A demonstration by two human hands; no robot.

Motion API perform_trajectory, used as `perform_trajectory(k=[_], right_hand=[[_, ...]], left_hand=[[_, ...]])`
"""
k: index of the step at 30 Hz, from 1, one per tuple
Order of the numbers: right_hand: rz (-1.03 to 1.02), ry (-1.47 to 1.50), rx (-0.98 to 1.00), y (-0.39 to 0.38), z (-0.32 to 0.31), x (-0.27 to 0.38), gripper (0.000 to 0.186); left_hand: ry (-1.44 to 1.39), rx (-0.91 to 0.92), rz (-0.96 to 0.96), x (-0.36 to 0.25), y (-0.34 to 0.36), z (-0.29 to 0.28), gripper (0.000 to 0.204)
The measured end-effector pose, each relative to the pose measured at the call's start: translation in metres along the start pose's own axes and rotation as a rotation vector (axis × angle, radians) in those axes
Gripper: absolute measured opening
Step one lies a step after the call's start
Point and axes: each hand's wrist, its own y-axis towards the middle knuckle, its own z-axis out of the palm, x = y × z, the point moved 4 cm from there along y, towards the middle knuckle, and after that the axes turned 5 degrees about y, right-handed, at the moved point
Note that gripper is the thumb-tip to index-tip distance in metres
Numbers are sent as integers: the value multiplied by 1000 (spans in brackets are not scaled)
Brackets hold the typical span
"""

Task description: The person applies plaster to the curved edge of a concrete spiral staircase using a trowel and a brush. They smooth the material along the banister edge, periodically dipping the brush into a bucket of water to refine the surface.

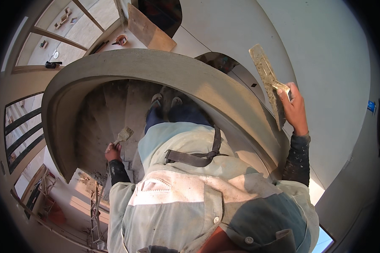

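My right hand (295,107) is closed round the handle of a plastering trowel (262,67), whose long blade is smeared with dried mortar. It is raised at the right, beyond the outer side of a curved plastered parapet wall (240,90). Lower at the left, my left hand (113,152) grips a wide paintbrush (124,134), bristles pointing up and away from me. The brush is over the dusty winding stairs (107,105), apart from the wall. My feet stand on the steps inside the curve.
Past the parapet, a wooden board (150,29) leans near a small orange bucket (121,40). A dark object (52,64) sits on the ledge at the left. Dark railing bars (24,124) and metal scaffolding (96,211) are to the left. A smooth pale wall (333,84) rises at the right.
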Motion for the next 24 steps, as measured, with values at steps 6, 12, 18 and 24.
perform_trajectory(k=[6, 12, 18, 24], right_hand=[[146, 371, 753, 162, 148, 25, 41], [135, 375, 1039, 189, 230, 37, 46], [145, 366, 1067, 173, 219, -9, 44], [180, 397, 1002, 136, 165, -78, 46]], left_hand=[[317, 265, 0, -61, -27, 5, 35], [-222, 66, -378, -45, -95, -30, 35], [-597, -37, -753, -4, -158, -31, 37], [116, 363, -240, -5, -134, -14, 40]])
